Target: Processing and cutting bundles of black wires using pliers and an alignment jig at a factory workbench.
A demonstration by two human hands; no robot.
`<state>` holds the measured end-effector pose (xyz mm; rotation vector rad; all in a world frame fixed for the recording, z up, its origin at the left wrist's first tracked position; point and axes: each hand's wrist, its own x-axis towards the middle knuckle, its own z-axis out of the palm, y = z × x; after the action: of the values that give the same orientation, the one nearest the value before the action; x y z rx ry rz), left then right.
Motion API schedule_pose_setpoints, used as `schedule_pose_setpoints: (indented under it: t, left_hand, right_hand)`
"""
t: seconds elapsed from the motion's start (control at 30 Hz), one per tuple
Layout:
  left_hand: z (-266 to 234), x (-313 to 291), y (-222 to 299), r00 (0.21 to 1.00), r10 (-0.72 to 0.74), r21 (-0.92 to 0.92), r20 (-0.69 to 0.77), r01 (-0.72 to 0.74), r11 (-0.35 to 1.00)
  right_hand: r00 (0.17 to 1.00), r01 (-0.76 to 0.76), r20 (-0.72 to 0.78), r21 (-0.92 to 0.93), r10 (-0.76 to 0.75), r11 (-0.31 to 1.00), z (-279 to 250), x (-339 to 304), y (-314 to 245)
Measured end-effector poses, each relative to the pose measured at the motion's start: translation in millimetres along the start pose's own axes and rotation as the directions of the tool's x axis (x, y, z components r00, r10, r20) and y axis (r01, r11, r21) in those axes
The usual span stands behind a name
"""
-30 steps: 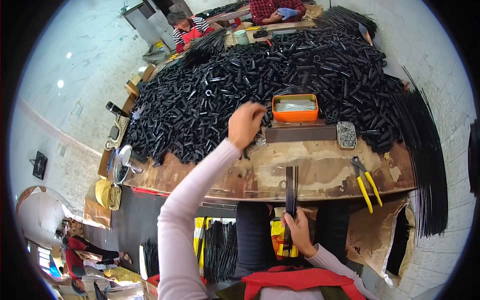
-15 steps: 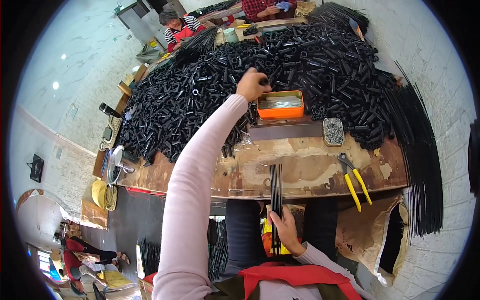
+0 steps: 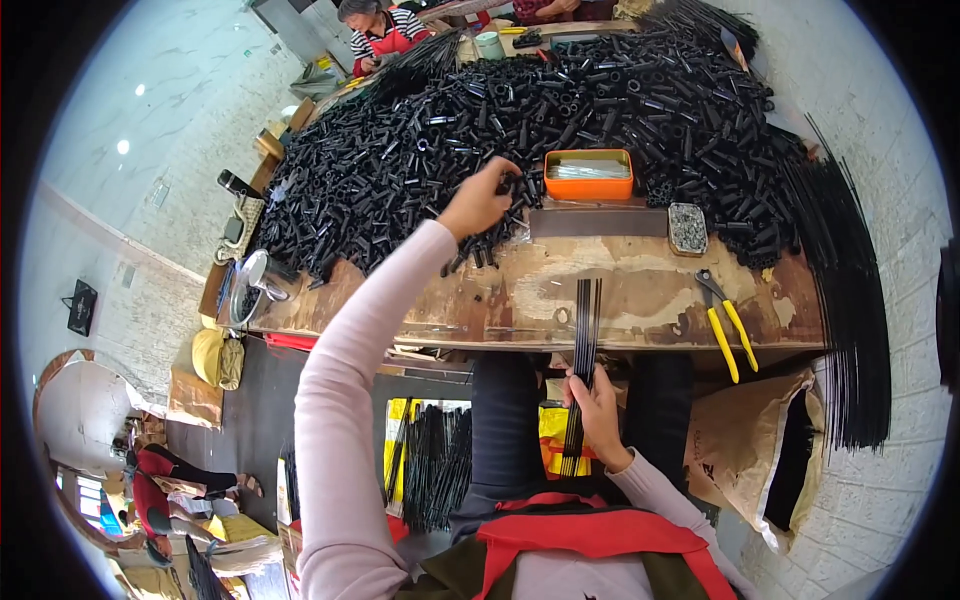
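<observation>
My left hand (image 3: 480, 203) is at the near side of a big heap of short black plastic tubes (image 3: 400, 185), left of an orange box. Its fingers are curled around a dark piece that looks like one of these tubes (image 3: 508, 186), partly hidden by the hand. Low over my lap, just off the table's front edge, my right hand (image 3: 600, 412) grips a small bundle of thin black rods (image 3: 586, 325). The rods stand roughly upright in the picture, their far ends over the wooden table (image 3: 500, 305).
The orange box (image 3: 590, 187) holds thin pale sticks. Beside it are a small tin of grey bits (image 3: 687, 230) and yellow-handled pliers (image 3: 730, 325). Long black rods (image 3: 845, 320) hang over the right edge. A jar (image 3: 258, 280) stands left. Another person (image 3: 385, 32) sits across the table.
My left hand has moved left and nearer to me, away from the orange box, along the heap. The right hand still holds the rods. The whole view has shifted.
</observation>
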<state>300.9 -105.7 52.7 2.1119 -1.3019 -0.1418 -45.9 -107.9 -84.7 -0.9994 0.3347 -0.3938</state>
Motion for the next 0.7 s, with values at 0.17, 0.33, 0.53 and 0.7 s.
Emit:
schedule_pose_setpoints:
  t: [0.17,0.33,0.53,0.7]
  left_hand:
    - [38,27,-6,0.956,0.269,0.621,0.115,-0.281,0.732]
    - [19,18,-34,0.965,0.197,0.701,0.174,-0.262,0.663]
    - [44,34,19,0.825,0.551,0.549,-0.127,-0.404,0.732]
    - [67,-43,46,0.643,0.694,0.53,-0.323,-0.484,0.696]
  right_hand:
    - [1.0,0.011,-0.029,-0.05,-0.012,0.999,-5,1,-3]
    - [0.999,-0.039,-0.026,-0.119,0.036,0.992,16,1,-9]
    - [0.989,0.017,-0.14,-0.268,-0.056,0.963,1,-4,-15]
    - [1.0,0.023,0.003,-0.178,-0.023,0.984,2,1,-3]
